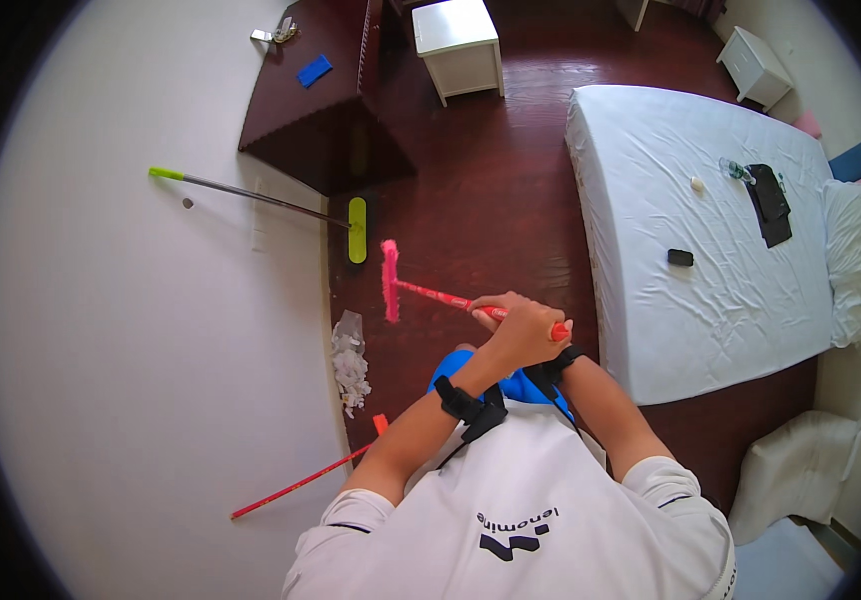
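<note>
My left hand [529, 332] is wrapped round the red handle of a broom [436, 294]. Its pink-bristled head [391, 282] hangs over the dark floor to the left, at the far end of the slanted handle. Behind the left hand my right hand [568, 328] is closed near the handle's end; most of it is hidden. Both wrists carry black straps. Left of my legs, a heap of crumpled white scraps [351, 372] lies along the wall, with clear plastic by it.
A green flat mop [357, 232] leans on the left wall near a dark desk [321, 120]. A second red-handled tool [301, 485] leans behind my left arm. On the right stands a white-sheeted bed [691, 320] holding a small black case [681, 258]. A white cabinet [459, 60] is farther off.
</note>
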Demonstrator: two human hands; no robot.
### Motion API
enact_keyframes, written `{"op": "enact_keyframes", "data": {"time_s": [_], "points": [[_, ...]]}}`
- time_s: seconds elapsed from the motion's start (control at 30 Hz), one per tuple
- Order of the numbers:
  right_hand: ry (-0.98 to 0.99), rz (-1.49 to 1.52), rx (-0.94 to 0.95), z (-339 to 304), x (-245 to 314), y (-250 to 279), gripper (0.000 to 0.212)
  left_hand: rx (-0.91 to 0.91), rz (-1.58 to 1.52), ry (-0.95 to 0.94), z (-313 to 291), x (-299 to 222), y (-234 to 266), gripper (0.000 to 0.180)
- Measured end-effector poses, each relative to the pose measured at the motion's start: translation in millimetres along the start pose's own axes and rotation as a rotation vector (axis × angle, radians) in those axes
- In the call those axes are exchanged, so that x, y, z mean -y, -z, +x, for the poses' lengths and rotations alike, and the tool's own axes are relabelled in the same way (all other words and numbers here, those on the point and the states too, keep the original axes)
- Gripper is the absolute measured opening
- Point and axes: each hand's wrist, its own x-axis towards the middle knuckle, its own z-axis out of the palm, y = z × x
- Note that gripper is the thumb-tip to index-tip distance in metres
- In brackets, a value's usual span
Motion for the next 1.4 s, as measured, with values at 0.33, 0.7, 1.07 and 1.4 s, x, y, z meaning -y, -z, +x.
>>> {"op": "enact_keyframes", "data": {"time_s": [0.33, 0.7, 1.07, 1.4], "points": [[-0.611, -1.183, -0.111, 67, 22, 104, 0.029, -0.321, -0.585, -0.167, 79, 46, 1, 0.022], [-0.521, -1.122, -0.145, 143, -58, 148, 0.026, -0.369, -0.675, -0.027, 155, 147, 14, 0.018], [-0.502, -1.208, 0.209, 231, -36, 153, 0.026, -0.225, -0.342, 0.167, 184, 193, 48, 0.012], [-0.493, -1.459, 0.406, 305, 3, 219, 0.021, -0.369, -0.611, 0.076, 239, 196, 82, 0.021]]}}
